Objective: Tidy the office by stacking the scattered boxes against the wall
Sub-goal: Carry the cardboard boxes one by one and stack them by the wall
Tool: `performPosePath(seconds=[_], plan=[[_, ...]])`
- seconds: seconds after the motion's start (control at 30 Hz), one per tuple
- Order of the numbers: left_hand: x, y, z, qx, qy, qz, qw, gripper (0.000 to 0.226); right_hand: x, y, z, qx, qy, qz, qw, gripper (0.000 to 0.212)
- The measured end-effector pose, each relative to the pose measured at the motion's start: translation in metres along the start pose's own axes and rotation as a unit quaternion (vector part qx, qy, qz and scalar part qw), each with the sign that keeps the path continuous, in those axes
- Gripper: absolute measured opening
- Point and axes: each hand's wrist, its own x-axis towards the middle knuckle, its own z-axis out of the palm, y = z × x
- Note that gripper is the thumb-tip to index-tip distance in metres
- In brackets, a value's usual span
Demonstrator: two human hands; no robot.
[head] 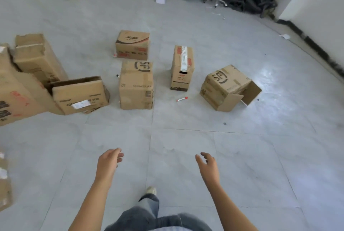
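1. On the pale grey tiled floor (186, 137), around its middle, stands a closed brown cardboard box printed "SF" (136, 85). Just behind it is a squat brown cardboard box with a red-brown band (132, 44).
2. To their right a tall narrow brown cardboard box sealed with clear tape (182, 68) stands upright. Further right, a brown cardboard box with open flaps (227, 87) sits tilted.
3. To the left, an open brown cardboard box with a white label (80, 95) sits just beside a large brown cardboard box with red writing (16, 97). A torn-topped brown cardboard box (37, 57) stands behind them.
4. A red-and-white marker pen (182, 99) lies near the foot of the tall taped box.
5. The white wall with dark skirting (316, 7) borders the floor's far right edge, well apart from every box.
6. The left hand (109, 162) and right hand (208, 165) hover over bare tiles nearer than the boxes, touching nothing. The left fingers are loosely curled together, the right fingers relaxed and slightly spread.
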Motion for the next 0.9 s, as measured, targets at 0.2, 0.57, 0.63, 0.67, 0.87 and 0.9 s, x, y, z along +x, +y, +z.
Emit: performPosePath(seconds=[0.2, 0.57, 0.63, 0.67, 0.87, 0.9], plan=[[0.057, 0.055, 0.092, 0.048, -0.089, 0.000, 0.995, 0.019, 0.041, -0.010, -0.023, 0.017, 0.027, 0.041, 0.999, 0.063], [0.099, 0.116, 0.320, 0.142, -0.173, 0.019, 0.974, 0.025, 0.227, 0.024, -0.152, 0.126, 0.142, 0.142, 0.971, 0.043], [0.102, 0.136, 0.372, 0.155, -0.183, 0.030, 0.970, 0.025, 0.272, 0.016, -0.191, 0.139, 0.162, 0.130, 0.968, 0.042], [0.100, 0.145, 0.397, 0.160, -0.191, 0.035, 0.968, 0.025, 0.290, 0.011, -0.210, 0.144, 0.171, 0.127, 0.966, 0.042], [0.100, 0.177, 0.510, 0.194, -0.234, 0.050, 0.951, 0.025, 0.373, 0.008, -0.270, 0.140, 0.167, 0.144, 0.965, 0.040], [0.105, 0.179, 0.520, 0.196, -0.230, 0.045, 0.952, 0.025, 0.382, 0.011, -0.270, 0.138, 0.159, 0.151, 0.966, 0.040]])
